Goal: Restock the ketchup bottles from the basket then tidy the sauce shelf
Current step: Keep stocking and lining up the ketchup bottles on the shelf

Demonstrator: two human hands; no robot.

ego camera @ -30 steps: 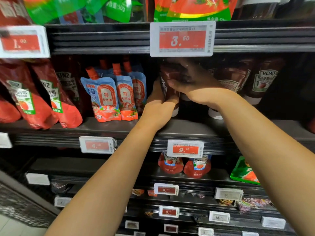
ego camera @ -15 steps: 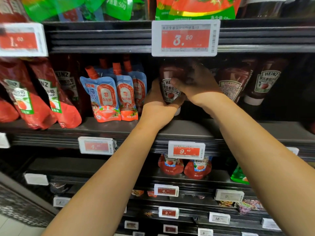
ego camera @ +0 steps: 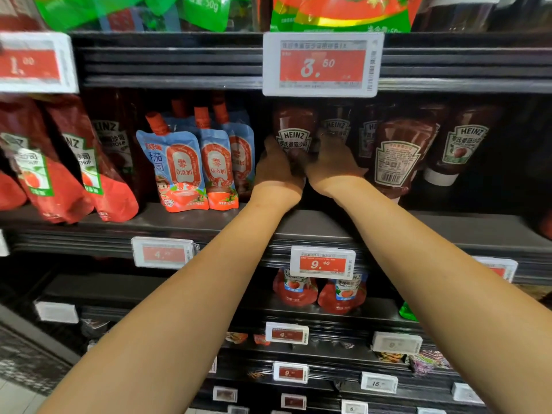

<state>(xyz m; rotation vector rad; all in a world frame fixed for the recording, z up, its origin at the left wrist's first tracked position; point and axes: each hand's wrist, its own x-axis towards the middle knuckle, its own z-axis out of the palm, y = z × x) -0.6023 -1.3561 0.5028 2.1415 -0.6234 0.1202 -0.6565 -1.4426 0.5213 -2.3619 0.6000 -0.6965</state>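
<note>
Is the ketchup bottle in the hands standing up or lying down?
Standing up, on its cap. The Heinz bottle between the left hand and right hand has an upright label, readable; its bottom end is hidden behind the hands.

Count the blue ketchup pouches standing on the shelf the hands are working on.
3. The blue pouches stand in a row left of the left hand: front, middle, rear, each overlapping the next. More may hide behind.

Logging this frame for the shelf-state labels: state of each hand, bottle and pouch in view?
Left hand: grips the held ketchup bottle's left side.
Right hand: grips its right side.
Held ketchup bottle: cap down, label facing out.
Turned bottle: barcode side out, tilted.
Far-right bottle: cap down, leaning.
Blue pouches: upright, overlapping.
Red pouches: leaning.
</note>
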